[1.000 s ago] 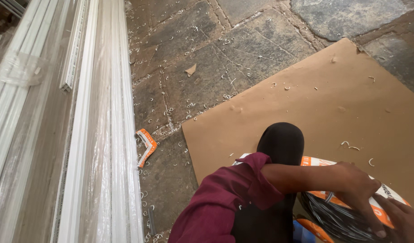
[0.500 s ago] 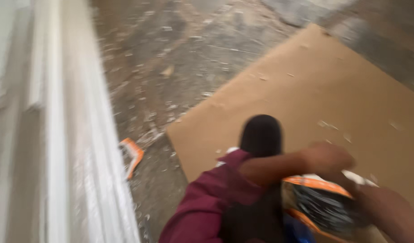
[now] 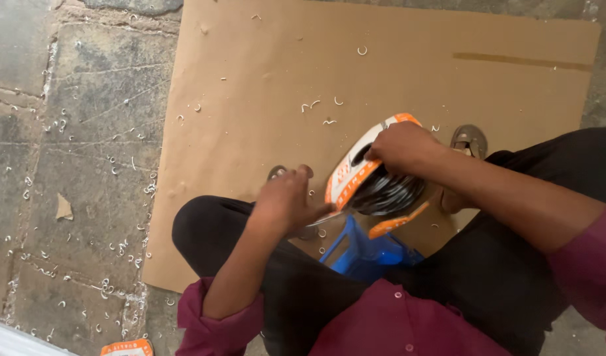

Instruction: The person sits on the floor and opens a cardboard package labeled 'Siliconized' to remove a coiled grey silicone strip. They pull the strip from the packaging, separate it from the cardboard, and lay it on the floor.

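Observation:
A reel of black cable [image 3: 385, 191] with orange and white card flanges sits between my knees, tilted on its edge. My right hand [image 3: 400, 146] grips its upper flange. At the lower flange edge, the fingers of my left hand [image 3: 286, 201] pinch the card or the cable end; I cannot tell which. Both forearms come out of rolled maroon sleeves. I sit on a blue plastic stool [image 3: 365, 254] in black trousers.
A brown cardboard sheet [image 3: 263, 86] covers the stone floor [image 3: 79, 165], both strewn with small white curled shavings. A sandalled foot [image 3: 466, 140] rests on the cardboard. An orange and white card piece [image 3: 126, 347] lies at the bottom left.
The view has swung from the white strips at the left to straight down over my lap. The reel has been lifted from the right side to between both hands.

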